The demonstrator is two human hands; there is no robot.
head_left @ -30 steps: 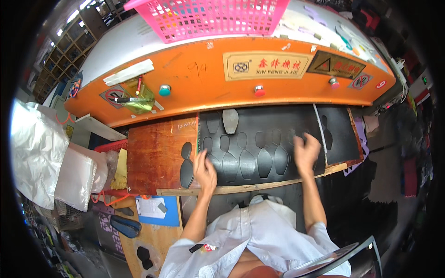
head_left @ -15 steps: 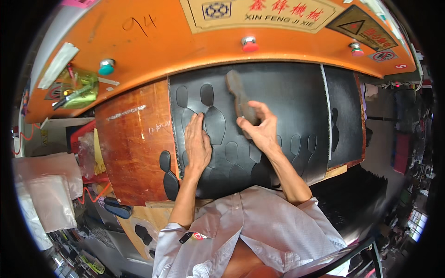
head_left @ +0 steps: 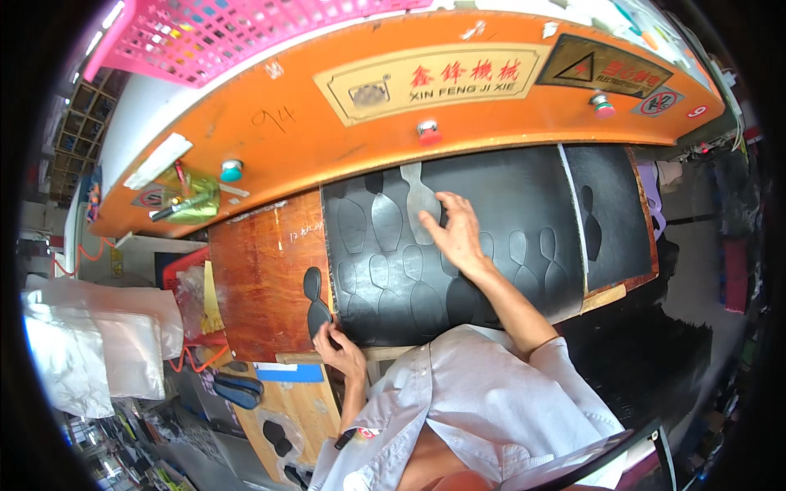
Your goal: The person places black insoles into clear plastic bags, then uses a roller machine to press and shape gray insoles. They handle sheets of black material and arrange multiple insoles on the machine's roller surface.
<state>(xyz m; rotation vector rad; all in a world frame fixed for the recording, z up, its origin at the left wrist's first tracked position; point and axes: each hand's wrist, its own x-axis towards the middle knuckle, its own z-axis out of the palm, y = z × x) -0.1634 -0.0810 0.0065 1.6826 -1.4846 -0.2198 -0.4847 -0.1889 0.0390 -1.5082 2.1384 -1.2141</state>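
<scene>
My right hand [head_left: 457, 233] grips the edge of a grey sole-shaped cutting die [head_left: 421, 192], thumb on one side and fingers on the other. The die lies on a black sheet [head_left: 499, 192] marked with several sole-shaped cuts. My left hand [head_left: 342, 353] is at the sheet's near left corner, with fingers curled in at the lower end of black sole pieces [head_left: 315, 296] on the reddish wooden board [head_left: 266, 286]. Whether anything sits between those fingers is too small to tell.
An orange machine beam [head_left: 360, 135] with push buttons spans the far side, a pink basket [head_left: 188, 37] above it. Another black sheet [head_left: 610, 188] lies to the right. Plastic bags [head_left: 123, 327] hang at the left; a blue sole [head_left: 237, 390] rests near a lower wooden table [head_left: 282, 409].
My left hand has left the black sheet and drawn back to the sole pieces at the near left. The die, tilted and blurred before, now lies on the sheet. The view has shifted.
</scene>
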